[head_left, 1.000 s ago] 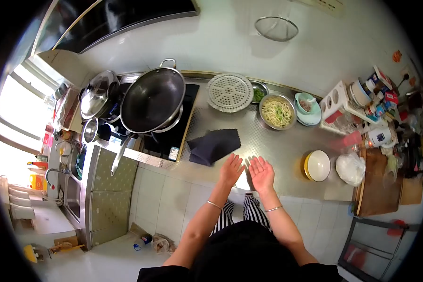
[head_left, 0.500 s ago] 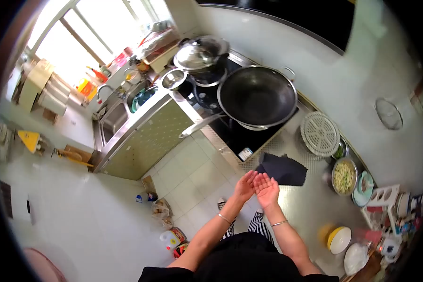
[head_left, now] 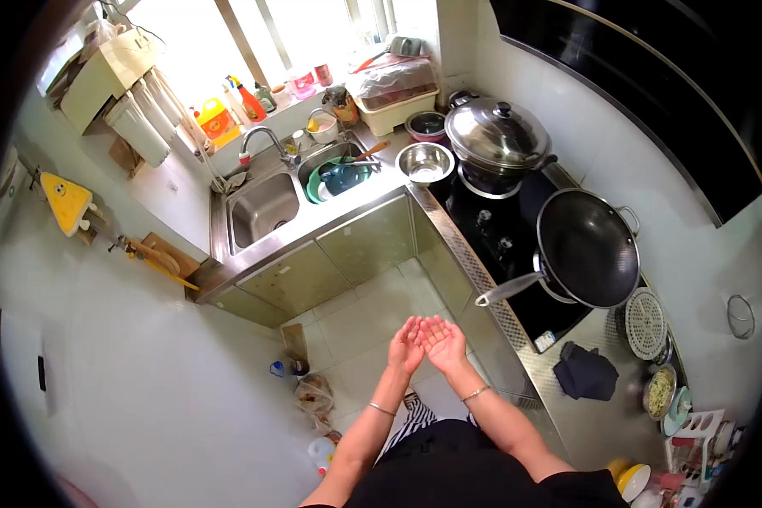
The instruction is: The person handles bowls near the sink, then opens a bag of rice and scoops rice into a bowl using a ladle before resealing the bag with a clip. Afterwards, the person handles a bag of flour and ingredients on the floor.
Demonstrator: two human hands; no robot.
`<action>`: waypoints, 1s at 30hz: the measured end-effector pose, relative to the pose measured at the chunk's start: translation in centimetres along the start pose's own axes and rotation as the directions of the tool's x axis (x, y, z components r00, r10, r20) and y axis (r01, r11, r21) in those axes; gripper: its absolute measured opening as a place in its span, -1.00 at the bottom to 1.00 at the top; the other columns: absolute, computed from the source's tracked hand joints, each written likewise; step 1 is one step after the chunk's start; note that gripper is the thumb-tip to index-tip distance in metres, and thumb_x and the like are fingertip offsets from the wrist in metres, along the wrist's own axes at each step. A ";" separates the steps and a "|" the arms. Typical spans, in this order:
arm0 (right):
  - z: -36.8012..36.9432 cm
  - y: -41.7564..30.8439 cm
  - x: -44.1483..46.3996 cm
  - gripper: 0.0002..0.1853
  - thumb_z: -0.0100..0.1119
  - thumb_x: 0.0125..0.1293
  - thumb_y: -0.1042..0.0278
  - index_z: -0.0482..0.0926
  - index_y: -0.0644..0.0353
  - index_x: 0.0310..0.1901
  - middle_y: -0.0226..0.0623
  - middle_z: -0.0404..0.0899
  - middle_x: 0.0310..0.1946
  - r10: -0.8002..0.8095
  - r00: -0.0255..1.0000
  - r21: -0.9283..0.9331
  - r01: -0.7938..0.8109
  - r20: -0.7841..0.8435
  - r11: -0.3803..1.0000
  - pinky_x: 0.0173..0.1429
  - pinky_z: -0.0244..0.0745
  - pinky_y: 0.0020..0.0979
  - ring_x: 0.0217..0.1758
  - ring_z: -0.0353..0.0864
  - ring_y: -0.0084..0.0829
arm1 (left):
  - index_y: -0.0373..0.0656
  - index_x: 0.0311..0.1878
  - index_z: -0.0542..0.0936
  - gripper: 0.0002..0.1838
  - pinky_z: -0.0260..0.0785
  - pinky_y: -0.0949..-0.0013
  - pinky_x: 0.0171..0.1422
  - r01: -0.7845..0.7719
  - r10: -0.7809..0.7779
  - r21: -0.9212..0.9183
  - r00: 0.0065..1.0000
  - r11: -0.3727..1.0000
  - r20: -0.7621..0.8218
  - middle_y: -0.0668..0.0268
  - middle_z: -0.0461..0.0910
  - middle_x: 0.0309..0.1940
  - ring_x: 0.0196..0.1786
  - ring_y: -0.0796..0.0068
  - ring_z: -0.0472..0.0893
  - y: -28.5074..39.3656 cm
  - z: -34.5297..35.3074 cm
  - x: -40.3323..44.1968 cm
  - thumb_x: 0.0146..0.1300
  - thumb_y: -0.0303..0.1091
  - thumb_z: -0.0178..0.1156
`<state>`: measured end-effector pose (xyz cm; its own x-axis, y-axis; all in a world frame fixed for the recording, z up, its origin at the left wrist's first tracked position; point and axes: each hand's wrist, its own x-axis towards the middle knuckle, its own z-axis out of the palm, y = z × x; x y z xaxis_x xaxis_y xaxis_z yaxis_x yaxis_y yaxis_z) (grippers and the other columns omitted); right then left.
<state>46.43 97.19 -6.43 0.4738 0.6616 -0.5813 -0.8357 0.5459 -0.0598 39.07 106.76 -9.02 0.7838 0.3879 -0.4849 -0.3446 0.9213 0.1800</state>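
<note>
My left hand (head_left: 406,345) and my right hand (head_left: 443,343) are held out side by side, palms up, over the tiled floor. Their fingers are stretched out and nothing lies in either palm. The inner edges of the hands are close together. A bracelet circles each wrist. To the right of them, a dark folded cloth (head_left: 586,372) lies on the metal counter. Beyond it a black wok (head_left: 588,245) sits on the stove, its long handle (head_left: 510,289) pointing toward my side.
A lidded steel pot (head_left: 498,135) stands on the rear burner beside a steel bowl (head_left: 425,162). The sink (head_left: 264,212) holds a green basin (head_left: 316,182) in one compartment. A steamer plate (head_left: 645,323) and a bowl of shredded food (head_left: 659,392) stand along the right wall.
My view has swung left toward the sink, so the stove, wok and cloth appear farther right. Both hands stay palms up and empty, now over the floor instead of beside the cloth.
</note>
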 end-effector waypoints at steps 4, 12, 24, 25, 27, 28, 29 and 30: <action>5.3 1.6 5.3 -0.72 0.01 0.27 0.21 0.50 0.16 -0.08 -0.19 0.57 -0.03 -0.042 0.999 0.032 0.043 -0.028 0.999 0.21 0.41 -0.15 0.08 0.53 -0.22 | -0.18 0.04 0.48 -0.72 0.27 0.20 0.32 -0.013 0.013 0.005 1.000 1.000 0.021 0.17 0.52 0.07 0.17 0.28 0.46 5.7 3.2 2.9 0.32 -0.30 0.00; 13.5 -2.5 18.2 -0.75 0.12 0.23 0.17 0.51 0.12 -0.14 -0.24 0.58 -0.09 -0.225 0.972 0.169 0.233 -0.065 0.958 0.21 0.42 -0.16 0.04 0.54 -0.23 | -0.12 0.08 0.47 -0.69 0.15 0.07 0.41 0.030 -0.031 0.024 0.999 0.999 0.033 0.24 0.46 0.16 0.27 0.25 0.37 12.6 8.7 15.1 0.30 -0.28 0.06; 21.3 -9.0 35.3 -0.22 0.25 0.17 0.01 0.08 -0.05 0.35 -0.29 0.28 0.18 -0.310 0.910 0.008 0.324 -0.275 0.946 0.30 0.26 -0.19 0.21 0.33 -0.28 | -0.02 0.35 0.23 -0.36 -0.04 0.08 0.44 0.080 -0.032 0.332 0.989 0.940 -0.147 0.35 0.29 0.31 0.39 0.31 0.20 19.0 16.4 35.5 0.24 -0.18 0.21; 21.6 -9.3 36.4 -0.25 0.26 0.16 -0.02 0.11 -0.05 0.31 -0.31 0.30 0.15 -0.325 0.902 0.000 0.339 -0.285 0.941 0.34 0.18 -0.18 0.24 0.29 -0.28 | -0.02 0.37 0.21 -0.33 -0.09 0.06 0.45 0.096 -0.041 0.342 0.986 0.935 -0.164 0.34 0.25 0.34 0.41 0.31 0.15 19.2 16.7 37.3 0.23 -0.19 0.22; 22.0 -10.0 38.5 -0.30 0.26 0.15 -0.03 0.16 -0.03 0.25 -0.32 0.30 0.13 -0.338 0.889 -0.004 0.355 -0.309 0.935 0.35 0.16 -0.18 0.23 0.29 -0.29 | -0.01 0.43 0.08 -0.23 -0.23 0.02 0.47 0.132 -0.080 0.364 0.985 0.922 -0.154 0.32 0.12 0.41 0.46 0.30 0.04 19.4 16.9 40.9 0.22 -0.18 0.23; 22.0 -10.2 39.5 -0.35 0.26 0.15 -0.04 0.22 -0.01 0.20 -0.34 0.31 0.10 -0.338 0.883 -0.007 0.355 -0.325 0.935 0.37 0.14 -0.18 0.23 0.28 -0.29 | -0.01 0.43 0.08 -0.23 -0.23 0.02 0.47 0.154 -0.102 0.371 0.982 0.916 -0.156 0.32 0.12 0.41 0.46 0.30 0.04 19.5 17.0 42.6 0.22 -0.18 0.23; 22.0 -10.4 40.2 -0.47 0.27 0.14 -0.05 0.34 0.01 0.04 -0.36 0.34 0.04 -0.351 0.892 -0.014 0.362 -0.287 0.932 0.32 0.18 -0.20 0.17 0.32 -0.32 | 0.01 0.44 0.05 -0.20 -0.25 0.02 0.48 0.190 -0.144 0.402 0.979 0.896 -0.144 0.32 0.12 0.41 0.46 0.29 0.04 19.6 17.1 44.3 0.20 -0.18 0.24; 21.6 -10.2 41.3 -0.47 0.27 0.14 -0.05 0.34 0.01 0.04 -0.36 0.34 0.04 -0.366 0.879 0.003 0.385 -0.305 0.923 0.32 0.18 -0.20 0.17 0.32 -0.32 | 0.03 0.44 0.02 -0.17 -0.27 0.01 0.48 0.230 -0.190 0.433 0.973 0.872 -0.134 0.32 0.12 0.41 0.46 0.29 0.04 19.6 17.2 45.7 0.19 -0.18 0.26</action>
<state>80.51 129.99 -12.31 0.6380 0.2249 -0.7365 -0.5878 0.7600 -0.2771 77.01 142.98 -12.93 0.7585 0.1992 -0.6204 0.1033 0.9033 0.4164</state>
